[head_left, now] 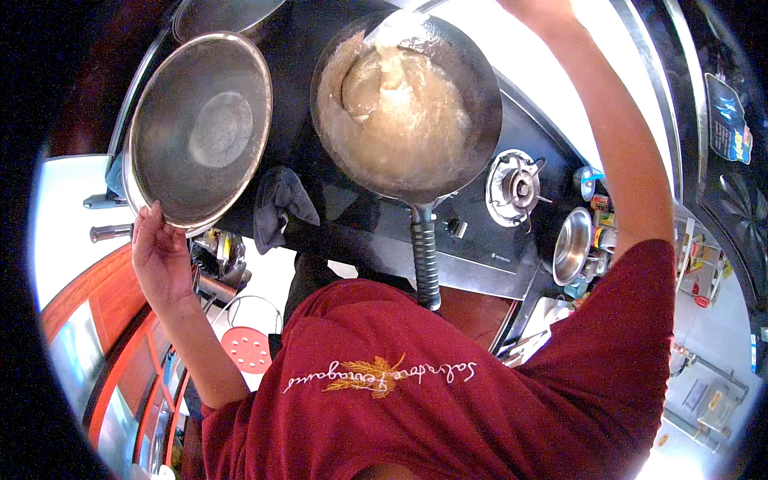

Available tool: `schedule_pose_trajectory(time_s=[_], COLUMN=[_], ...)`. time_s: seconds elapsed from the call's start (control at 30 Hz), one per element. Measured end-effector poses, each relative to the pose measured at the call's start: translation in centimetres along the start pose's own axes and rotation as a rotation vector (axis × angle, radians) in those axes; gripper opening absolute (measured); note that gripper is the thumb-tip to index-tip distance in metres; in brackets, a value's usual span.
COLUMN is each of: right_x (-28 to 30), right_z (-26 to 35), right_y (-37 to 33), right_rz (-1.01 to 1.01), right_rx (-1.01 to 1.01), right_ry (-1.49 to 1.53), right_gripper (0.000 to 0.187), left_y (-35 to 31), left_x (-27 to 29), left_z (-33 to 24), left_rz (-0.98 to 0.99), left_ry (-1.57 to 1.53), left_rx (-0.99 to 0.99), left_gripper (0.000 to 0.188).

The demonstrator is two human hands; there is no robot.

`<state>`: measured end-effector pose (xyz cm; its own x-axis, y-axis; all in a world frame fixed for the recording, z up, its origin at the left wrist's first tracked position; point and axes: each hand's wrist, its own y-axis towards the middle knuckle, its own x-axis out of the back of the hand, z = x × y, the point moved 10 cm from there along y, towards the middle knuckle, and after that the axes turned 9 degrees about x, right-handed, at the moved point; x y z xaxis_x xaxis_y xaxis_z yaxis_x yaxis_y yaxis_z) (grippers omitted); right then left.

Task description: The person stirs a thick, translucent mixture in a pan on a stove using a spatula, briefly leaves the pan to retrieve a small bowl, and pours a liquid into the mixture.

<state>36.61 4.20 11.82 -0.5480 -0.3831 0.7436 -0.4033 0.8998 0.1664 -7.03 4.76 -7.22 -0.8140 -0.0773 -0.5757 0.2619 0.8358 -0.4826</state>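
The fingers of my left hand are closed on the near rim of a wide round metal piece, a lid or shallow pan, tilted with its dark, hollow side showing. Right of it, a black wok stands on the stove, its ribbed handle toward me. Cloudy pale-brown liquid churns in it, and a whitish, glaring mass shows at its far rim. Stretched far forward beyond the wok, my right hand is cut off by the upper edge; its fingers are hidden.
A bare gas burner lies right of the wok. Beside it stand a steel bowl and several small containers. A dark cloth drapes over the stove's front edge. A red round stool is at lower left.
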Motion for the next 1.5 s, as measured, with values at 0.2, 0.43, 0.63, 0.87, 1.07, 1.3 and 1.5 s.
schedule_pose_trajectory(time_s=[0.2,0.43,0.63,0.87,1.07,1.3,1.5], right_x=[-1.5,-0.9,-3.9,-6.9,-8.7,-4.5,-1.9], right_z=[5.9,-3.6,-4.3,4.8,0.8,-2.0,5.9], right_y=[-1.9,-5.1,-10.2,-15.4,-17.7,-18.3,-22.0], right_rz=[0.177,0.329,0.660,0.764,0.822,0.874,1.005], right_rx=[0.226,-0.030,-0.150,-0.279,-0.572,-0.363,-0.124], right_ry=[0.297,0.227,-0.296,0.384,0.551,0.088,0.318], right_gripper=[0.023,0.025,0.024,0.045,0.065,0.055,0.054], left_y=[-0.1,-0.7,2.1,1.6,1.5,1.1,1.1], left_x=[0.1,0.6,-1.6,-0.7,-2.1,-3.8,-2.9], left_z=[0.0,-0.4,0.6,0.7,0.3,0.3,-0.2], left_rz=[-0.070,-0.118,0.082,0.006,0.115,0.176,0.170], left_ry=[0.029,0.031,0.028,0.007,0.037,0.022,-0.003], left_rx=[0.004,-0.011,0.060,0.036,0.041,0.074,0.052], left_gripper=[0.005,0.006,0.010,0.010,0.010,0.009,0.009])
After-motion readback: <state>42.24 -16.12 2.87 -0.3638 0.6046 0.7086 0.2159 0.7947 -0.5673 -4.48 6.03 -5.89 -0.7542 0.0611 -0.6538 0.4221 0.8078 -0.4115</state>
